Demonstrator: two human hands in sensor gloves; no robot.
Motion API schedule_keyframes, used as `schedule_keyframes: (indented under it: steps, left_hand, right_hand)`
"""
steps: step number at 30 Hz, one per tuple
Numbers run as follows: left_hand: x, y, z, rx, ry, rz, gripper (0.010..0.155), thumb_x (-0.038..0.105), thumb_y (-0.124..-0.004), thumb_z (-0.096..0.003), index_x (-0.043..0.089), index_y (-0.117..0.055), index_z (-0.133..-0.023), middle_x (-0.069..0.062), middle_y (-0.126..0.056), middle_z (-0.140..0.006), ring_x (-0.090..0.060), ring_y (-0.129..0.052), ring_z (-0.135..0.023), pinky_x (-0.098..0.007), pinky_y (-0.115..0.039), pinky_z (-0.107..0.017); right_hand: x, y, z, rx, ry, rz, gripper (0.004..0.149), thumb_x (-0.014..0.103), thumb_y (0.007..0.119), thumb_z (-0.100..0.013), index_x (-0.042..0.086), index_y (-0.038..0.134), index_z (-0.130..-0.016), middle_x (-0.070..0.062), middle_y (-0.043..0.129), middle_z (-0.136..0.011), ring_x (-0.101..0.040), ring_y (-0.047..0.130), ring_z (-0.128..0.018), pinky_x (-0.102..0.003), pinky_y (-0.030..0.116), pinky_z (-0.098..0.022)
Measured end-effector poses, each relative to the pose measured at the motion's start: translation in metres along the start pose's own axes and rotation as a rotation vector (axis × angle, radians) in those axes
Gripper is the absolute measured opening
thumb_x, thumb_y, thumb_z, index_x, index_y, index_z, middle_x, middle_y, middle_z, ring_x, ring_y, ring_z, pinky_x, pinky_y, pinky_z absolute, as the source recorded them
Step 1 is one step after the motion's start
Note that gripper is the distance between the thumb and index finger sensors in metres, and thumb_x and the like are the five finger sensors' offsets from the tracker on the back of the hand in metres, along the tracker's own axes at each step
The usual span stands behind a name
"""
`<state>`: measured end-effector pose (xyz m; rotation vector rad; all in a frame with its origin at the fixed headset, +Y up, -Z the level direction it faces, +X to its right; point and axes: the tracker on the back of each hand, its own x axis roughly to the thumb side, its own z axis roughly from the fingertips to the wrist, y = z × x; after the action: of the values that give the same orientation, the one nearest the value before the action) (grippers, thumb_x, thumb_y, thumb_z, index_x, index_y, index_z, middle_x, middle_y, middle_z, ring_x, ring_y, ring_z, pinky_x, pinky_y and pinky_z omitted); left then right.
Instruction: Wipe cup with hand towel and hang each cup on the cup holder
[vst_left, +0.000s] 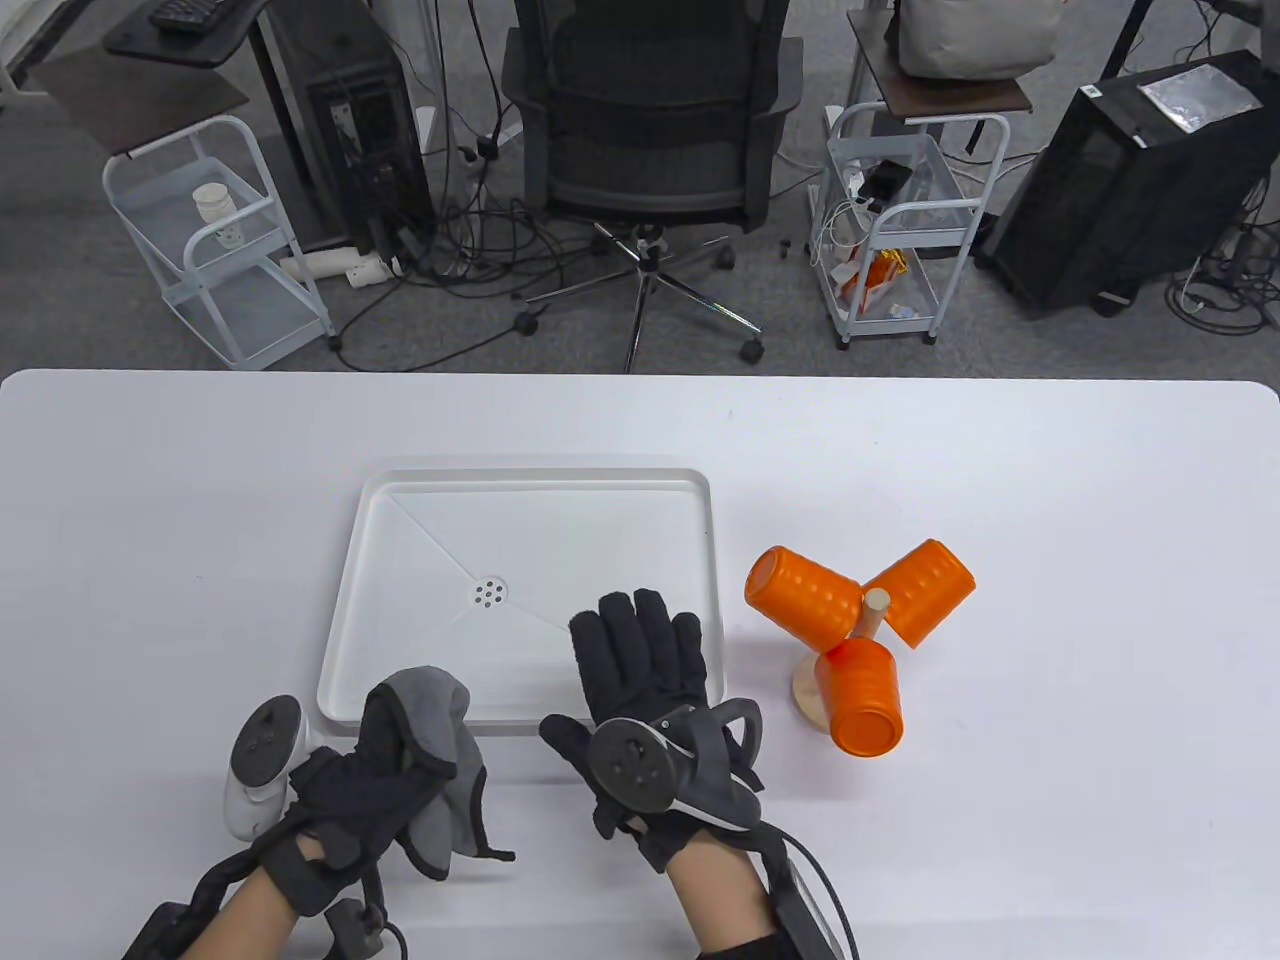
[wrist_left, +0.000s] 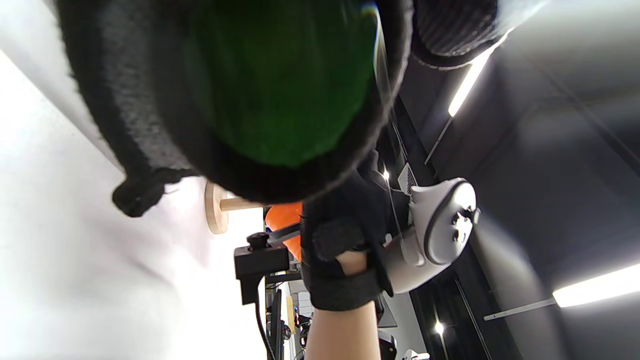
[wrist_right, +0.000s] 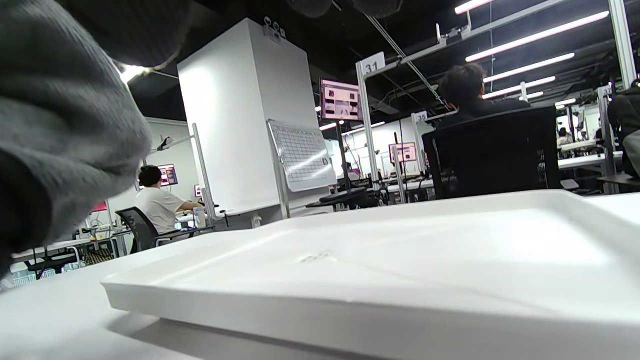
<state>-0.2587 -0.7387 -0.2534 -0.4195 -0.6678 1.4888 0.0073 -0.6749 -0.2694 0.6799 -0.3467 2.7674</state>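
Three orange ribbed cups hang on the wooden cup holder (vst_left: 876, 610) right of the tray: one at the upper left (vst_left: 803, 595), one at the upper right (vst_left: 920, 590), one at the bottom (vst_left: 864, 697). My left hand (vst_left: 385, 765) grips the grey hand towel (vst_left: 445, 740) just in front of the tray's near left corner. Over the tray's near right part, my right hand (vst_left: 640, 660) is held flat with straight fingers and holds nothing. In the left wrist view the towel (wrist_left: 260, 85) fills the top, with the holder's base (wrist_left: 216, 207) and one orange cup (wrist_left: 285, 220) beyond.
The white drain tray (vst_left: 400, 510) sits mid-table with nothing in it; it also fills the right wrist view (wrist_right: 380, 270). Off the far table edge stand an office chair (vst_left: 650, 130) and two white carts (vst_left: 215, 250).
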Motion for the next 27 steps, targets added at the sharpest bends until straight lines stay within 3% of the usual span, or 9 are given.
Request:
schedule_keyframes:
  steps: [11, 15, 21, 27]
  left_hand:
    - [0.004, 0.009, 0.003, 0.038, 0.01, 0.025, 0.078, 0.055, -0.071, -0.0517, 0.044, -0.012, -0.101, -0.006, -0.009, -0.114, -0.034, -0.082, -0.08, -0.06, -0.069, -0.062]
    - [0.019, 0.032, 0.014, 0.156, 0.038, -0.027, 0.077, 0.055, -0.071, -0.0522, 0.044, -0.012, -0.101, -0.005, -0.008, -0.114, -0.035, -0.081, -0.082, -0.061, -0.068, -0.063]
    - [0.035, 0.07, 0.044, 0.357, 0.259, -0.212, 0.077, 0.054, -0.071, -0.0517, 0.043, -0.012, -0.101, -0.005, -0.011, -0.114, -0.037, -0.08, -0.082, -0.062, -0.067, -0.063]
    - [0.042, 0.111, 0.084, 0.502, 0.501, -0.266, 0.078, 0.053, -0.071, -0.0516, 0.043, -0.013, -0.101, 0.0, -0.012, -0.116, -0.044, -0.073, -0.088, -0.066, -0.06, -0.066]
  right_hand:
    - [-0.023, 0.022, 0.01, -0.008, 0.069, -0.136, 0.086, 0.06, 0.066, -0.05, 0.011, 0.029, -0.11, -0.022, 0.026, -0.119, -0.054, 0.021, -0.106, -0.066, 0.018, -0.072]
    - [-0.029, 0.024, 0.011, -0.003, 0.085, -0.159, 0.086, 0.06, 0.065, -0.05, 0.011, 0.028, -0.11, -0.022, 0.023, -0.12, -0.054, 0.021, -0.106, -0.066, 0.018, -0.072]
    - [-0.028, 0.025, 0.011, 0.003, 0.075, -0.169, 0.086, 0.06, 0.065, -0.05, 0.011, 0.027, -0.11, -0.022, 0.023, -0.12, -0.054, 0.02, -0.106, -0.066, 0.018, -0.072]
    - [-0.029, 0.026, 0.011, -0.001, 0.067, -0.186, 0.086, 0.06, 0.065, -0.05, 0.012, 0.027, -0.11, -0.021, 0.021, -0.12, -0.054, 0.019, -0.106, -0.066, 0.017, -0.072]
